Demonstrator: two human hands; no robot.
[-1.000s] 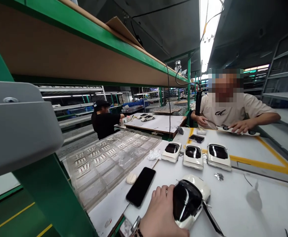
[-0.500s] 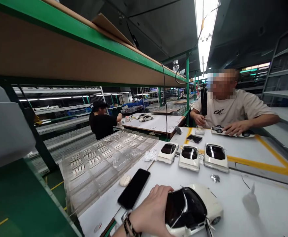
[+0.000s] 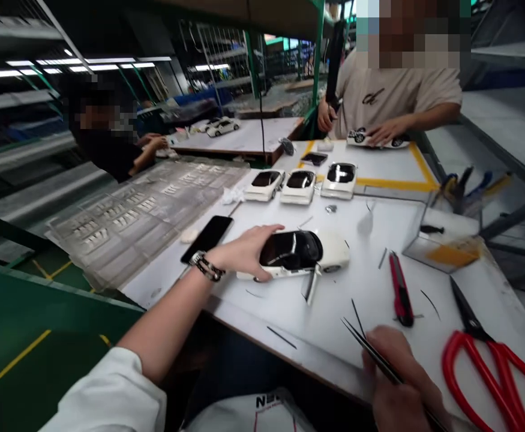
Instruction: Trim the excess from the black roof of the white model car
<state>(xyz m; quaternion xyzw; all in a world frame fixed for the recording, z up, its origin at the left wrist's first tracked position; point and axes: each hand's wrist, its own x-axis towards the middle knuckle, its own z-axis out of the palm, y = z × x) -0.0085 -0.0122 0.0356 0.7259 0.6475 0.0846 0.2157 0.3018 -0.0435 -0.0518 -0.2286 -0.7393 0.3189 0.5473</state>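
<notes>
A white model car with a dark roof (image 3: 305, 257) lies on the white worktable (image 3: 343, 300), one door hanging open. My left hand (image 3: 243, 252) grips its rear end, fingers wrapped over the body. My right hand (image 3: 397, 384), at the table's near edge, is closed on black tweezers (image 3: 370, 351) whose tips point up and left toward the car. A black phone (image 3: 207, 238) lies just left of my left hand.
Red scissors (image 3: 491, 363), a red utility knife (image 3: 399, 288) and a clear tray (image 3: 442, 251) lie on the right. Three white model cars (image 3: 301, 183) stand further back. Clear blister trays (image 3: 145, 207) cover the left. A person opposite holds a car part (image 3: 377, 139); another sits at back left.
The view has tipped down and the model car sits further out on the table, still in my left hand. My right hand with the tweezers has come into view.
</notes>
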